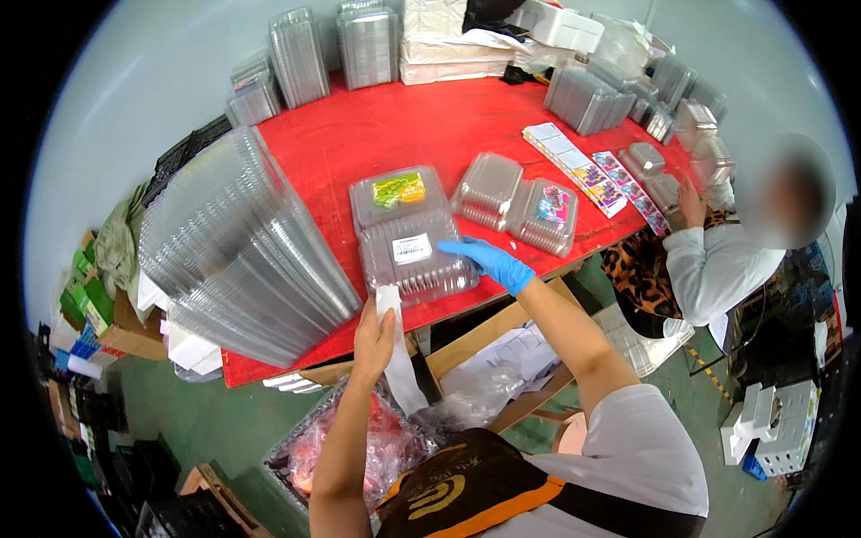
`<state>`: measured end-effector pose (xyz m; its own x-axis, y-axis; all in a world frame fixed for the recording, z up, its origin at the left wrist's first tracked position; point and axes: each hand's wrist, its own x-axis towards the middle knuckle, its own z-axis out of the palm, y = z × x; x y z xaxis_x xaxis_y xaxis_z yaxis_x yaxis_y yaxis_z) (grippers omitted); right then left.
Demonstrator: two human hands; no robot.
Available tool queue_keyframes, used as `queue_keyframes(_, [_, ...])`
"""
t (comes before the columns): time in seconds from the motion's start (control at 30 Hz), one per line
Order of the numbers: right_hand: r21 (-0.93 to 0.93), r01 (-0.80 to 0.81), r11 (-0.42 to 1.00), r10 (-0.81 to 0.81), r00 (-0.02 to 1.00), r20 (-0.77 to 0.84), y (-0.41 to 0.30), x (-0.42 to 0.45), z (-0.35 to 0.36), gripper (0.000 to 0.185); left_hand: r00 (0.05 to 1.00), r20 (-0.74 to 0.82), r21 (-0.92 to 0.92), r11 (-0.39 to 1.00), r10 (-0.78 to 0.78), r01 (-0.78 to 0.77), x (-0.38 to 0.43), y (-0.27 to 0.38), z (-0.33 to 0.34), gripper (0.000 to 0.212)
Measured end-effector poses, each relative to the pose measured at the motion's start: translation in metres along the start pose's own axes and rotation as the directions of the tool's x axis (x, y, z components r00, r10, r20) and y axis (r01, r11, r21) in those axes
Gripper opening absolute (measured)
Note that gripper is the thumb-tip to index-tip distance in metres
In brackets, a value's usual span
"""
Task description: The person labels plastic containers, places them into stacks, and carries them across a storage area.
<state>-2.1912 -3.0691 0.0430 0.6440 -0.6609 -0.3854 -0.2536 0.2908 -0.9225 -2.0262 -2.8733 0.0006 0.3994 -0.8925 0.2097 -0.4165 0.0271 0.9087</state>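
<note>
My left hand (374, 339), bare, holds a strip of white label paper (401, 363) that hangs down past the table's front edge. My right hand (494, 262), in a blue glove, rests on the right side of a clear plastic clamshell container stack (420, 286); its fingers are spread and its thumb is hidden. A white printed label (412, 249) lies on the stack's near half. On its far half is a green and orange fruit sticker (399, 190). Right of this stands another clamshell stack (490, 185) with a pink and blue grape sticker (553, 204).
Tall nested clear containers (249, 249) lean at the left of the red table (430, 121). Sticker sheets (572, 165) lie at the right, near a co-worker's hand (691, 202). Below the front edge are an open cardboard box (477, 336) and a plastic-lined crate (336, 437).
</note>
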Motion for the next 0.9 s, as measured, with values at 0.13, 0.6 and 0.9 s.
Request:
queue_keyframes(0.13, [0.245, -0.033, 0.969, -0.013, 0.982, 0.186, 0.008, -0.025, -0.021, 0.058, 0.988, 0.133, -0.031, 0.996, -0.083, 0.088, -0.033, 0.012, -0.003, 0.035])
queue_keyframes(0.6, [0.365, 0.055, 0.929, -0.128, 0.975, 0.179, 0.107, -0.177, 0.014, 0.083, 0.786, 0.369, -0.786, 0.285, -0.497, 0.549, -0.092, 0.014, 0.018, 0.055])
queue_keyframes(0.9, [0.294, 0.097, 0.951, -0.176, 0.950, 0.257, 0.116, -0.188, 0.004, 0.075, 0.760, 0.278, -0.792, 0.308, -0.588, 0.528, -0.079, 0.016, 0.015, 0.043])
